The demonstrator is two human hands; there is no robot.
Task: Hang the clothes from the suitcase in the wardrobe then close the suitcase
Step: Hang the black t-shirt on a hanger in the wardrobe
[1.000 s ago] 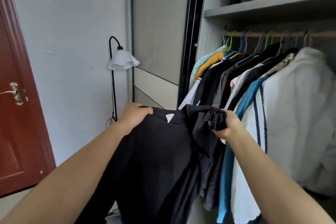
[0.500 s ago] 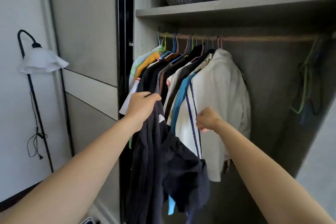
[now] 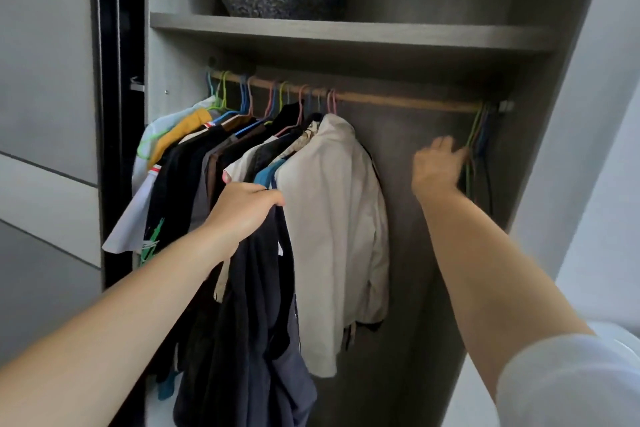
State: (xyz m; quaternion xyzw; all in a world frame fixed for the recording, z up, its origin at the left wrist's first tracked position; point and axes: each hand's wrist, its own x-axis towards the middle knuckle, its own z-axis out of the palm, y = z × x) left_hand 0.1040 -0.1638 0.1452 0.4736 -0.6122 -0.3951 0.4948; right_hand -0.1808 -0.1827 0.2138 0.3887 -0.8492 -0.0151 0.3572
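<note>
Two hands up at the wardrobe rail [image 3: 398, 102]

Left hand [image 3: 242, 208] grips the top of a dark garment [image 3: 256, 322], which hangs limp in front of the hung clothes, just beside the cream jacket [image 3: 332, 218]. Right hand [image 3: 436, 166] is stretched out to the far end of the wardrobe rail, fingers straight, tips at the bunch of empty hangers [image 3: 479, 142] there; blur hides whether they touch.

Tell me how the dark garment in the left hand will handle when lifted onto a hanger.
Likely floppy: the dark garment hangs in long limp folds from the left hand. Probably light, since one bunched grip carries it. It may sag and slide off the thin empty hangers.
</note>
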